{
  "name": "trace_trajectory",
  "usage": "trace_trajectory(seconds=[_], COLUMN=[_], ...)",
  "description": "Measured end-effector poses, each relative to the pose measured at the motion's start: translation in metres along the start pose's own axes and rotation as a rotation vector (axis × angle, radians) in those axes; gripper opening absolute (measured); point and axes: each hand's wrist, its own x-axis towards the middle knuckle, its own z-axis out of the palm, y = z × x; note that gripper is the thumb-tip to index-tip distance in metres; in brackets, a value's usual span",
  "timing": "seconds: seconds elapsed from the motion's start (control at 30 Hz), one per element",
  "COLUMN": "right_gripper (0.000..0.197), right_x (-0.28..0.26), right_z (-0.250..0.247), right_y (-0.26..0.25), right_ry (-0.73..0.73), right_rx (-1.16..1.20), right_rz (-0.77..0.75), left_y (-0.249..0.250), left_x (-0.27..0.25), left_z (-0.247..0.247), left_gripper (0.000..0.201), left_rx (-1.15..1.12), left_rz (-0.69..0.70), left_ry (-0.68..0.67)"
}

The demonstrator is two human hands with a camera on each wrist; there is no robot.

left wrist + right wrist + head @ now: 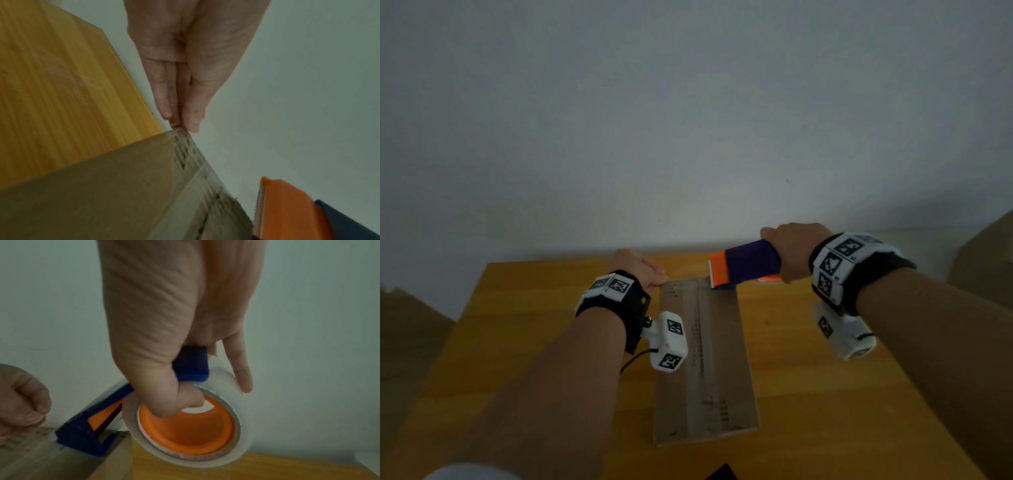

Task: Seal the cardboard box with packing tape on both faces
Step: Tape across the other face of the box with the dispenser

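Observation:
A long flat cardboard box (705, 359) lies lengthwise on the wooden table (517, 342). A strip of clear tape (700, 342) runs along its top seam. My left hand (640, 270) rests at the box's far left corner, and in the left wrist view its straight fingertips (183, 123) touch that corner of the box (92, 194). My right hand (791, 250) grips a blue and orange tape dispenser (746, 263) whose blade end sits on the box's far right end. In the right wrist view my thumb hooks into the orange core of the dispenser (185, 423).
A pale wall stands right behind the table's far edge. Brown cardboard shapes sit off the table at the left (407, 335) and right (986, 253). A dark object (722, 474) pokes in at the near edge.

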Motion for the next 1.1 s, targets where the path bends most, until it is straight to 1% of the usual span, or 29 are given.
trace_trajectory(seconds=[0.17,0.27,0.3,0.33,0.4,0.43,0.53,0.6,0.63,0.7,0.8,0.97,1.03,1.1], right_gripper=[0.037,0.037,0.037,0.036,0.035,0.035,0.040,0.047,0.049,0.050,0.051,0.050,0.049,0.049], right_x=[0.001,0.001,0.001,0.001,0.001,0.001,-0.001,-0.003,-0.003,-0.005,-0.008,-0.010,-0.011,-0.010], right_z=[0.000,0.001,0.001,0.001,0.000,0.000,0.002,0.004,0.005,0.008,0.011,0.016,0.018,0.019], right_y=[-0.002,-0.002,-0.002,-0.002,-0.001,-0.001,0.000,0.002,0.004,0.007,0.012,0.017,0.018,0.019], right_ry=[0.009,0.022,0.029,0.027,0.016,0.017,-0.007,-0.023,-0.028,-0.039,-0.052,-0.059,-0.048,-0.042], right_rx=[-0.019,-0.009,0.000,0.003,-0.003,-0.007,0.002,0.036,0.056,0.071,0.104,0.105,0.118,0.129], right_rz=[0.007,0.008,0.002,-0.002,-0.006,-0.005,0.015,0.031,0.029,0.021,0.029,0.036,0.037,0.038], left_y=[-0.003,0.001,0.003,0.004,0.003,0.002,-0.004,-0.011,-0.019,-0.023,-0.014,-0.020,-0.021,-0.015], left_x=[0.002,0.001,0.001,0.000,0.001,0.002,0.012,0.028,0.043,0.051,0.036,0.043,0.045,0.035], left_z=[0.001,0.002,0.003,0.005,0.010,0.012,0.016,0.017,0.019,0.020,0.019,0.019,0.019,0.017], left_gripper=[0.016,0.014,0.017,0.030,0.064,0.072,0.082,0.094,0.097,0.093,0.081,0.083,0.080,0.072], left_rx=[0.082,0.185,0.232,0.281,0.340,0.348,0.358,0.347,0.342,0.345,0.351,0.321,0.307,0.302], left_rz=[0.023,0.016,0.019,0.015,0.008,0.013,-0.044,-0.085,-0.098,-0.104,-0.100,-0.116,-0.121,-0.111], left_ry=[0.008,-0.005,-0.011,-0.019,-0.022,-0.019,-0.078,-0.093,-0.092,-0.083,-0.081,-0.107,-0.103,-0.095])
